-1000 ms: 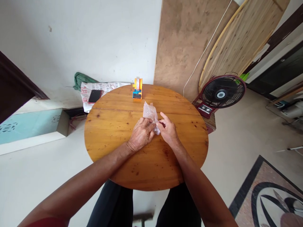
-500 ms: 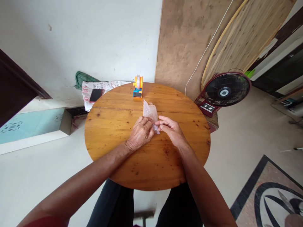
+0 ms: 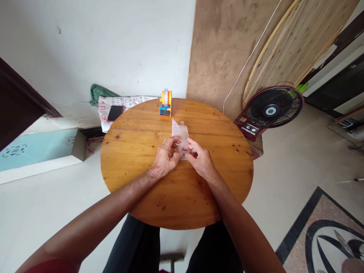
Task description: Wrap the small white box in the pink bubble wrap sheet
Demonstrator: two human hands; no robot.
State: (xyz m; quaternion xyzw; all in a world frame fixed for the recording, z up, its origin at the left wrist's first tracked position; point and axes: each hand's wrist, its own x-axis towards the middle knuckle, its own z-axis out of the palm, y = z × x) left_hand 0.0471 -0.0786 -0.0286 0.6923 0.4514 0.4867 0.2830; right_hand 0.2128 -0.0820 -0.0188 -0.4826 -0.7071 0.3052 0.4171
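Observation:
A small piece of clear bubble wrap [image 3: 179, 131] lies on the round wooden table, its pointed far end standing up a little. My left hand [image 3: 166, 156] is at its left edge, fingers curved, with a gap between thumb and forefinger. Over the right edge is my right hand [image 3: 200, 157], its thumb and bent fingers apart and touching the wrap. Neither hand visibly pinches it. Whether something is wrapped inside cannot be made out. Beyond the wrap stands an orange and blue tape dispenser [image 3: 165, 103] with a roll of clear tape.
The round wooden table [image 3: 131, 155] reaches back to the wall. A dark phone [image 3: 115, 113] lies on a printed white sack [image 3: 104, 102] at the back left, by a green bag [image 3: 99, 94]. To the right stands a dark red fan [image 3: 271, 110]. A white cord [image 3: 247, 60] hangs behind.
My left hand has lifted off the wrap's middle and drawn left, its fingers spreading. My right hand has shifted slightly left onto the wrap's edge. More of the wrap shows, lying flatter.

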